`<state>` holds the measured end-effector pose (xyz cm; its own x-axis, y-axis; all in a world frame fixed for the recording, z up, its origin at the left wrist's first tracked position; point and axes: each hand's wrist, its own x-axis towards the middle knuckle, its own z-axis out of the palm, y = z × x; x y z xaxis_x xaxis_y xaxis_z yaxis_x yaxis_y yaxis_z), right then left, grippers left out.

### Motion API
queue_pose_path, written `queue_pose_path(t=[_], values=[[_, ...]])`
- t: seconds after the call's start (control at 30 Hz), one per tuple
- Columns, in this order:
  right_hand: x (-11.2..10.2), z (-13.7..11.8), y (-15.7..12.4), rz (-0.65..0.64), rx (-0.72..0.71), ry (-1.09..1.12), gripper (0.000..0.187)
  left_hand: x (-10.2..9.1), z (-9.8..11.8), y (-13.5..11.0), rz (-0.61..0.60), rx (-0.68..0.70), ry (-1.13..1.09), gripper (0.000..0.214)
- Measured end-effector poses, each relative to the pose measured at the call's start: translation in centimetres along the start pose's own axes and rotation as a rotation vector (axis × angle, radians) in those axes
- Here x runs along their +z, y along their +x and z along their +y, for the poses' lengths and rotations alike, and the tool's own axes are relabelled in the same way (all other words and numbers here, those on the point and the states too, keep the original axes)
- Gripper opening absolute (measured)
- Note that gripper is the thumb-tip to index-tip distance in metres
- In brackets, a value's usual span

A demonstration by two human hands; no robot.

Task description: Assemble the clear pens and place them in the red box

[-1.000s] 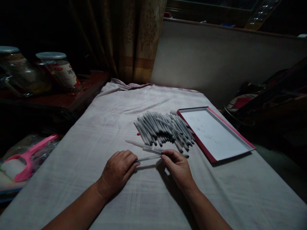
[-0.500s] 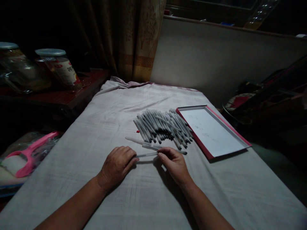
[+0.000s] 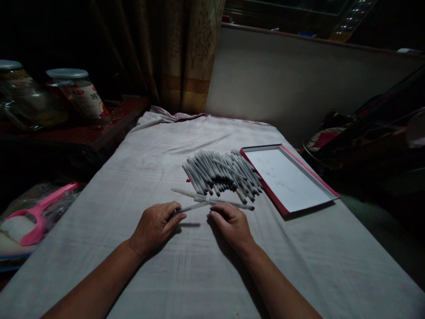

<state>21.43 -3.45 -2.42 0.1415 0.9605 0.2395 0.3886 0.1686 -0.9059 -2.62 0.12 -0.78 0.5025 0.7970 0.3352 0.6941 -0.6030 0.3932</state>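
Note:
My left hand (image 3: 156, 227) is closed around one end of a thin, clear-grey pen (image 3: 194, 207). The pen slants up to the right, above the cloth, its far end near my right fingers. My right hand (image 3: 234, 225) is closed in a pinch, thumb against the forefinger; whatever lies between them is hidden. Just beyond both hands, a couple of loose pens (image 3: 186, 192) lie crosswise on the cloth. Farther back is a heap of similar pens (image 3: 221, 170), their dark ends mostly pointing toward me.
A shallow red-edged box lid with a white inside (image 3: 288, 179) lies right of the heap. A small red piece (image 3: 188, 180) sits at the heap's left. Pale checked cloth (image 3: 186, 274) covers the table. Jars (image 3: 78, 97) and a pink-handled item (image 3: 43, 212) stand to the left.
The pen's right end has tilted upward and come away from my right fingertips, which gripped it before. My left hand still holds the other end. The view has shifted slightly.

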Motion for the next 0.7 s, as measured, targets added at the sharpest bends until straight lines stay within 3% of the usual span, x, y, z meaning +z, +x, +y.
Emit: queue_pose_path(t=[0.07, 0.17, 0.37, 0.7], values=[[0.16, -0.04, -0.12, -0.05, -0.093, -0.102, 0.012, 0.0, 0.15, 0.1, -0.006, 0.018, -0.016, 0.041], [0.04, -0.14, -0.11, -0.05, -0.117, -0.095, 0.017, -0.02, 0.32, 0.18, -0.009, 0.037, -0.025, 0.041], [-0.29, -0.74, -0.06, -0.016, -0.013, 0.107, 0.019, 0.28, 0.28, 0.04, -0.016, 0.108, 0.021, 0.042], [-0.48, -0.97, -0.13, -0.011, 0.117, 0.204, 0.02, 0.38, 0.25, -0.13, -0.042, 0.146, 0.063, 0.042]])
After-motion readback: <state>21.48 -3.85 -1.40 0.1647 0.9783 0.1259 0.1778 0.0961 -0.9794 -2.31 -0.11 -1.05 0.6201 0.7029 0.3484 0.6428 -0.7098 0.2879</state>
